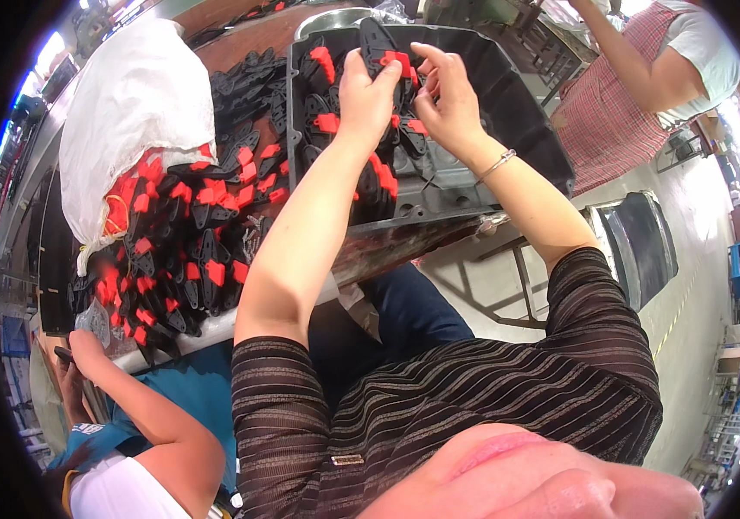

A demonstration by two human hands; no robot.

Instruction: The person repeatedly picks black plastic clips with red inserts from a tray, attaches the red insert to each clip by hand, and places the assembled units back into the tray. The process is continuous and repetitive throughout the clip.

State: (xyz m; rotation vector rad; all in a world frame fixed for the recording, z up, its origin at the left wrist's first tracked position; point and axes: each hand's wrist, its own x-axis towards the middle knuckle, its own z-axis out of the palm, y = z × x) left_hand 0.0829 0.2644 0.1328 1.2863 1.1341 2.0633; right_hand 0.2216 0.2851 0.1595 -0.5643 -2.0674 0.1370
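Over a black plastic bin [508,95], my left hand [365,102] grips a long black plastic part [376,36] with a red piece [397,62] on it, the thumb pressing by the red piece. Just to the right, my right hand [449,102] is half curled close to that part. Its thumb and fingers are apart, and nothing shows between them. Similar black parts with red pieces [380,177] lie in the bin's left side beneath my hands. The fingers' far sides are partly hidden.
A large heap of black parts with red pieces [214,195] covers the table left of the bin. A white sack [140,95] lies over it. A metal bowl [331,19] sits behind the bin. One co-worker's hand [86,350] is at lower left; another person [621,95] stands at right.
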